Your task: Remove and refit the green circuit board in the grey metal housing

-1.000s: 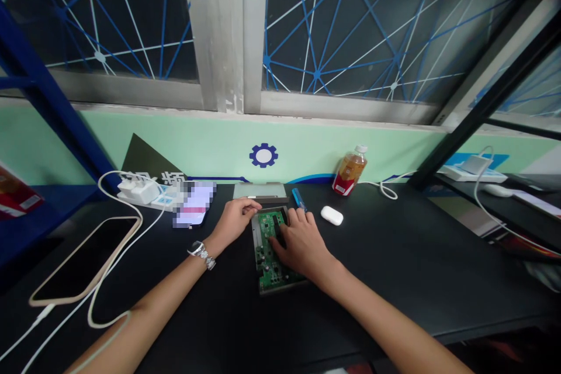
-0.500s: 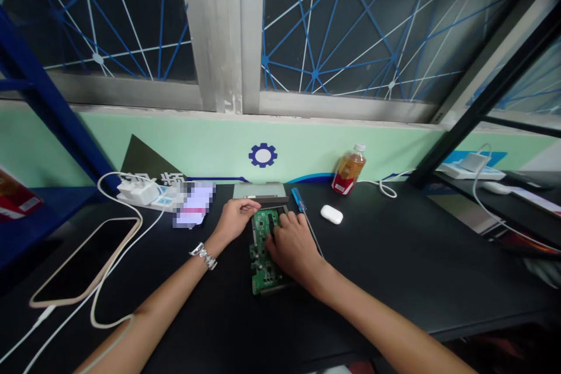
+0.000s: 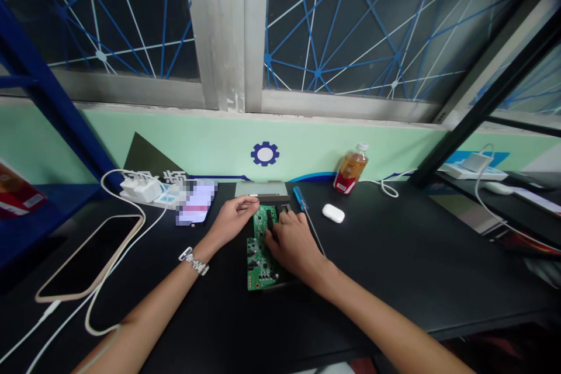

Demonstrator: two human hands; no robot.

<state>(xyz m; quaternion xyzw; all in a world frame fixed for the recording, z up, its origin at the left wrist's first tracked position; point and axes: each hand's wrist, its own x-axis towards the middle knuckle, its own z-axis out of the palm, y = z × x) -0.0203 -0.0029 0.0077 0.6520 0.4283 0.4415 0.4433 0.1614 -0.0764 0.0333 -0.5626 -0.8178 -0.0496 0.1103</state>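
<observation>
In the head view a green circuit board (image 3: 262, 272) lies on a dark frame in the middle of the black desk. My right hand (image 3: 295, 242) is over the board's right side, fingers bent and closed around its edge or a black part on it; the contact is partly hidden. At the board's far left corner is my left hand (image 3: 234, 216), its fingertips pressed together; whether they pinch anything does not show. A blue-handled screwdriver (image 3: 300, 198) lies just right of the frame. Behind the hands a grey metal plate (image 3: 263, 188) rests near the wall.
A white earbud case (image 3: 333, 213) and a drink bottle (image 3: 351, 168) stand to the right. On the left are a phone (image 3: 90, 257) with white cables, a power strip (image 3: 144, 190) and a second, blurred phone (image 3: 197, 201). Shelf posts rise at both sides.
The circuit board has shifted and turned slightly, its near end moving left over the dark frame. My left wrist has moved a little left; my right hand stays over the board.
</observation>
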